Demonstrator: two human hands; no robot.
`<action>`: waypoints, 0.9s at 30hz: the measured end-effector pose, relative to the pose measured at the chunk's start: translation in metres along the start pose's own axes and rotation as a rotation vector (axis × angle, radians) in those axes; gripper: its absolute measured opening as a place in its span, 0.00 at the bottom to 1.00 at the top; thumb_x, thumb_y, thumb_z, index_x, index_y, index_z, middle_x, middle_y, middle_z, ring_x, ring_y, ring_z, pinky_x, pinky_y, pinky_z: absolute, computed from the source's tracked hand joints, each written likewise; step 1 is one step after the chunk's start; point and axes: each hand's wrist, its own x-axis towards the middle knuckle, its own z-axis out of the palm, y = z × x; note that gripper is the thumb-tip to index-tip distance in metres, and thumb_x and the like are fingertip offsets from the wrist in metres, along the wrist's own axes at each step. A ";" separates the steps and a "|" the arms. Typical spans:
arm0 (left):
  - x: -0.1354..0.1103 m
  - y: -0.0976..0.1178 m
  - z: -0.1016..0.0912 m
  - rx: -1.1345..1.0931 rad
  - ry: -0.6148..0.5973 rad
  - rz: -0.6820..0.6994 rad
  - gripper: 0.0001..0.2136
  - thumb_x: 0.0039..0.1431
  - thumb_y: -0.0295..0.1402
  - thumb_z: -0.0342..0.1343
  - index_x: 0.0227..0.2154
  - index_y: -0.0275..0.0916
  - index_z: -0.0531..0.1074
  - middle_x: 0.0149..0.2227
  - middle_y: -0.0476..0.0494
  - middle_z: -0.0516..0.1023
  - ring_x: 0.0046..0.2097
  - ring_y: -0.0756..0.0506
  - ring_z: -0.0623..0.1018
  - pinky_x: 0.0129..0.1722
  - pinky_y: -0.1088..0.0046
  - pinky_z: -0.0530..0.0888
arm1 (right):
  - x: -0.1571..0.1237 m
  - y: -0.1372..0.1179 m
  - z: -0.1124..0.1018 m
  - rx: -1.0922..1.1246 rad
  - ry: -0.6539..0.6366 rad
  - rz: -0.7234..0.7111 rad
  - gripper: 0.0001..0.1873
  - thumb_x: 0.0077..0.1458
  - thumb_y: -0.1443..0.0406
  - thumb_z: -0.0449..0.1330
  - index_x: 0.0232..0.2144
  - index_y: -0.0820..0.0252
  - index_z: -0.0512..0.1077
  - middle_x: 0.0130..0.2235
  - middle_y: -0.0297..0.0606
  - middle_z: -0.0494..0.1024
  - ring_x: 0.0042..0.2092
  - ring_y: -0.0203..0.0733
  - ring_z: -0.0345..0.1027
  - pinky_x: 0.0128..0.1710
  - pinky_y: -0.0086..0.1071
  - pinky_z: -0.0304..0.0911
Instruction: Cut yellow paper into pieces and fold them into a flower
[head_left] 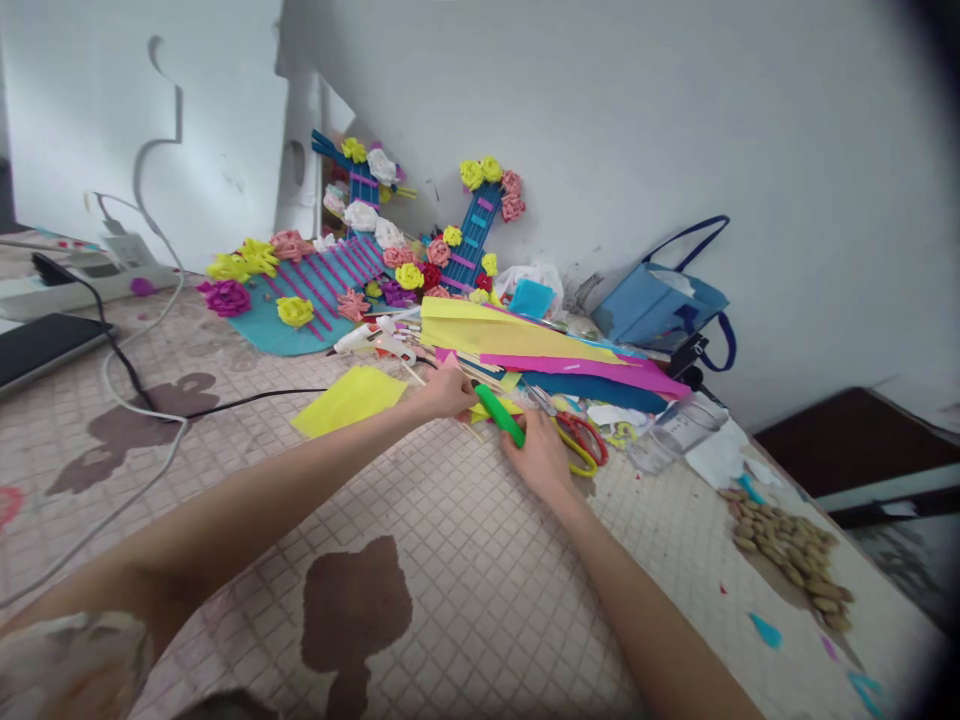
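Observation:
My left hand [447, 392] is closed, pinching thin wooden sticks and a pink scrap at the edge of a heap of coloured paper sheets [525, 345]. My right hand [541, 460] is curled around a green tube-like rolled paper [499, 414] that runs up toward my left hand. A loose yellow paper sheet [349, 399] lies just left of my left hand. Red and yellow scissors [581, 440] rest beside my right hand.
A white glue gun [373, 340] with a black cord lies behind the yellow sheet. Blue craft frames covered in paper flowers [352, 270] lean on the wall. A blue bag [660, 305], a clear plastic cup [671, 432], peanuts [787, 550], a power strip [82, 280] and cables surround the checked cloth.

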 end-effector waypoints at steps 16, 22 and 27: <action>-0.079 -0.041 -0.116 0.429 0.240 0.076 0.05 0.49 0.33 0.53 0.25 0.37 0.72 0.25 0.46 0.76 0.27 0.50 0.73 0.28 0.76 0.67 | -0.005 -0.030 -0.013 0.346 0.082 -0.197 0.07 0.57 0.66 0.50 0.38 0.57 0.66 0.38 0.41 0.69 0.40 0.43 0.65 0.39 0.36 0.64; -0.085 -0.048 -0.129 0.647 0.055 0.185 0.04 0.47 0.29 0.54 0.27 0.36 0.72 0.31 0.45 0.74 0.34 0.47 0.73 0.35 0.74 0.66 | -0.016 -0.057 -0.006 0.499 -0.239 -0.450 0.07 0.59 0.67 0.50 0.34 0.56 0.68 0.33 0.37 0.71 0.37 0.39 0.66 0.37 0.32 0.64; -0.095 -0.045 -0.117 0.683 -0.251 0.390 0.13 0.42 0.26 0.56 0.35 0.39 0.71 0.41 0.45 0.70 0.44 0.45 0.69 0.46 0.70 0.65 | -0.014 -0.058 0.000 0.527 -0.312 -0.453 0.08 0.59 0.66 0.50 0.34 0.56 0.69 0.34 0.37 0.73 0.37 0.39 0.67 0.38 0.33 0.64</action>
